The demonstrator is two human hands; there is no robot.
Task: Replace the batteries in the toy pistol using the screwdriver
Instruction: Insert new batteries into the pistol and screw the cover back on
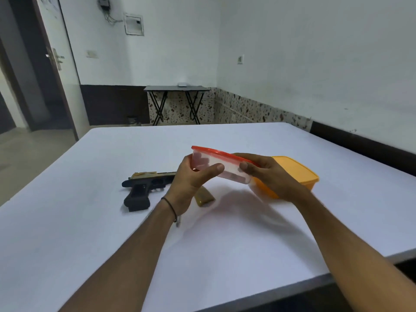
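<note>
- Head view: both hands raised over the tabletop (90, 221), clamped on one tub (225, 165) with a red lid, held tilted.
- Left hand (191, 179) wrapped round the tub's left end, thumb across the near wall; right hand (267, 174) gripping the right end.
- Dark blocks inside the tub, probably batteries; too blurred to be sure.
- Pistol (144, 185) flat on its side on the tabletop, just left of the left hand, long axis left to right, grip pointing toward the person, right end hidden behind that hand.
- Left hand the nearer to the pistol; right hand well apart from it.
- Tan piece (203, 197) lying under the tub; orange box (297, 174) behind the right hand.
- Small metal tip (177, 222) below the left wrist, possibly the screwdriver; cannot tell.
- Likely step: opening the tub, lid not yet off.
</note>
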